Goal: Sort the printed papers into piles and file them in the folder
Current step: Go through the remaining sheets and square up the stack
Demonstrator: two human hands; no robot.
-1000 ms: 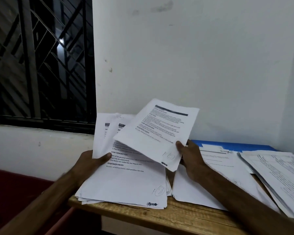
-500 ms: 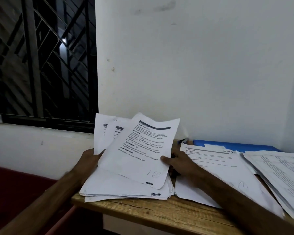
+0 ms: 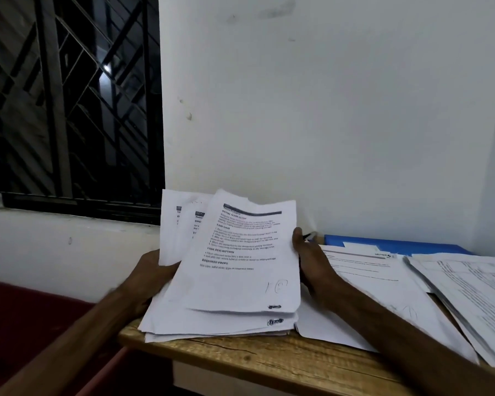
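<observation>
Top sheet [image 3: 242,261] headings read "TASK GOAL", "TASK DESCRIPTION", "REQUIRED PROPS" — handwritten "16" below.

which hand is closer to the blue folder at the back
Right. The right hand grips the right edge of the paper stack, just left of the blue folder. The left hand is on the stack's far left side.

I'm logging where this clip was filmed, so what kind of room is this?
Probably a plain room in a home or small office: a wooden table against a bare white wall, a barred window, and a blue folder.
</observation>
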